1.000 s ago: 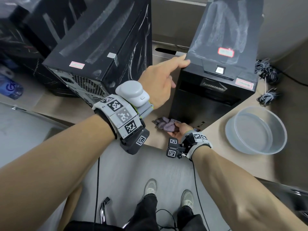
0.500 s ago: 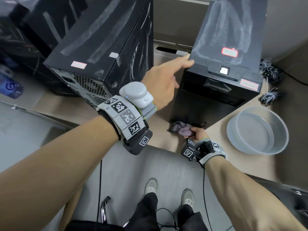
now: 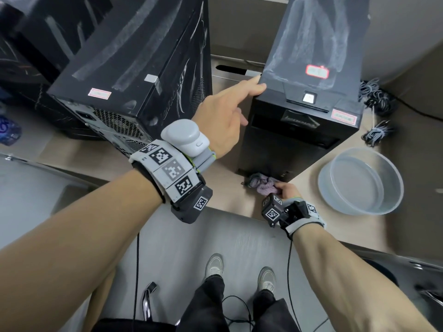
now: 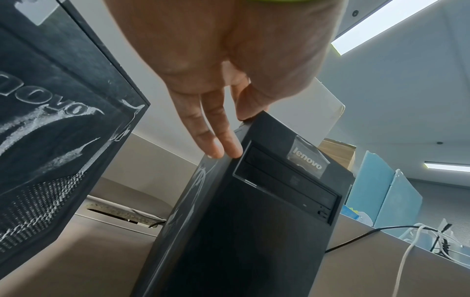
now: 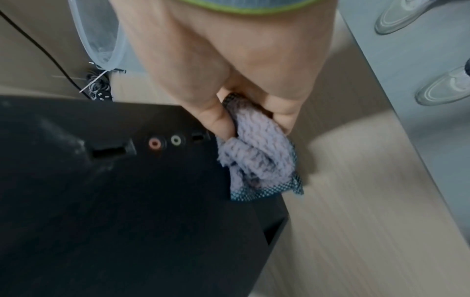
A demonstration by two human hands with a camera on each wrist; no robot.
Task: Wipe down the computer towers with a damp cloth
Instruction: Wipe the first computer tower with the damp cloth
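A black Lenovo tower point(image 3: 304, 130) point(image 4: 254, 231) point(image 5: 114, 201) stands upright on the tan desk, dust streaks on its top. My left hand point(image 3: 225, 113) point(image 4: 223, 112) rests on its top front-left corner, straight fingers down the side and thumb on the top edge. My right hand point(image 3: 285, 190) point(image 5: 239, 112) grips a bunched lilac cloth point(image 3: 262, 184) point(image 5: 257, 162) against the bottom of the tower's front panel, beside the audio jacks. A second black tower point(image 3: 134, 75) point(image 4: 50, 120) stands to the left, streaked with dust.
A clear plastic basin point(image 3: 362, 180) holding water sits on the desk right of the tower. Coiled cables point(image 3: 376, 97) lie behind it. More dark towers point(image 3: 28, 44) stand at far left. The desk edge point(image 3: 215, 209) runs in front of me.
My right hand has moved the cloth rightward along the bottom of the tower's front panel. My left hand has stayed on the top corner.
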